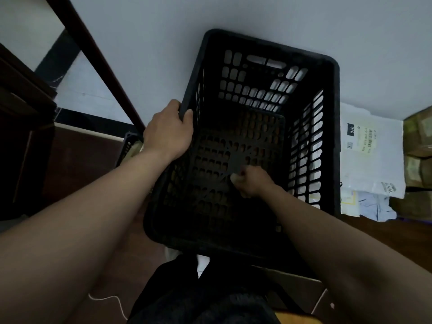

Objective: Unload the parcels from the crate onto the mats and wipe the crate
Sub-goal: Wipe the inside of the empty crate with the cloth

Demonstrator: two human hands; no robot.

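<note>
Beside pale wall point(233, 15) on dark floor point(77, 160), grips the left rim of the black crate point(268, 43) with left hand point(168, 129), fingers curled over it, and pinches a small pale wad point(233, 177) with right hand point(252, 182) low inside, with white parcels point(371, 155) just to its right.

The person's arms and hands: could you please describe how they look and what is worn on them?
The left forearm and right forearm are bare, with no sleeves in view. The left hand and right hand wear no gloves; no watch, ring or bracelet shows. Dim light hides finer marks.
</note>
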